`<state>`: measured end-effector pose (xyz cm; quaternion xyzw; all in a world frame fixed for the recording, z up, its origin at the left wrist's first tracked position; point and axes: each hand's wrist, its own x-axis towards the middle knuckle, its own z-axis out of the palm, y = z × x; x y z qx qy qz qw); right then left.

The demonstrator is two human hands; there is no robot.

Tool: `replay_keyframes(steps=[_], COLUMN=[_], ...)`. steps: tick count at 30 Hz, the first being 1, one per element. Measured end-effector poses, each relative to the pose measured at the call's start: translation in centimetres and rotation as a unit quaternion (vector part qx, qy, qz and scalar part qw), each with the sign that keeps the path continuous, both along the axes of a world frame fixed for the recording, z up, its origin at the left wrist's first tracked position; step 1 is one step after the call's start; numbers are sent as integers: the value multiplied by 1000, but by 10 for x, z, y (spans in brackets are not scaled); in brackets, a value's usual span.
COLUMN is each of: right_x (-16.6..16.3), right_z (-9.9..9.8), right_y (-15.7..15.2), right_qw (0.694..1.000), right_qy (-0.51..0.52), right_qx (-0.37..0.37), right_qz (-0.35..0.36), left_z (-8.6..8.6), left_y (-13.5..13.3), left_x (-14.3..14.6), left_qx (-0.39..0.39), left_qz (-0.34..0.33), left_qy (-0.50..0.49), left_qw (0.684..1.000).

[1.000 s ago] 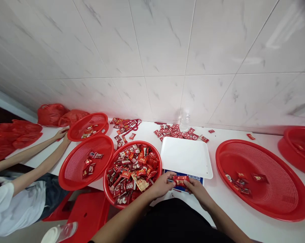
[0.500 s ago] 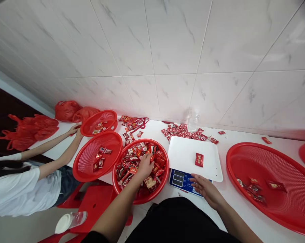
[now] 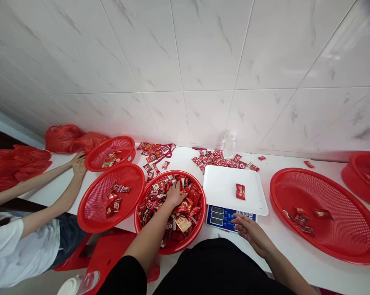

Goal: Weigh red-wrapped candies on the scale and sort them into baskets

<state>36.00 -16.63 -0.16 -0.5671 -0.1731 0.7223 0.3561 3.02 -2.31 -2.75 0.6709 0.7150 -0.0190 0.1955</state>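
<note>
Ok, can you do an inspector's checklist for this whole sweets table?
Surface: white table, with packets scattered along the wall side.
Job's things: red basket heaped with sweets; scale with one red packet on its white tray.
Clutter: loose packets; clear bottle; large basket on the right holding a few sweets; smaller baskets on the left.
Hands: left hand down in the heaped sweets, grip unclear; right hand open by the scale's front.
Cables: nothing seen.
Surroundings: tiled wall; red bags; another person's hands beside the far basket.
</note>
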Motion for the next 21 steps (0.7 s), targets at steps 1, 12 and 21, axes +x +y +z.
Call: replay_keyframes(steps=[1,12,21], right_x=[-2,-28,-46], right_z=[0,-1,-6], right_y=[-1,-11,-25], right_qw=[1000,1000,999], right_qy=[0,-2,-14], right_qx=[-1,-16,-21], right_qz=[-1,-21,-41], left_z=[1,4,-3], left_y=[1,-9,-13], left_x=[-1,-6,-10], left_qx=[-3,30,66], left_qz=[-3,-19,-22], left_qy=[6,-3,-12], left_qw=[1000,999,998])
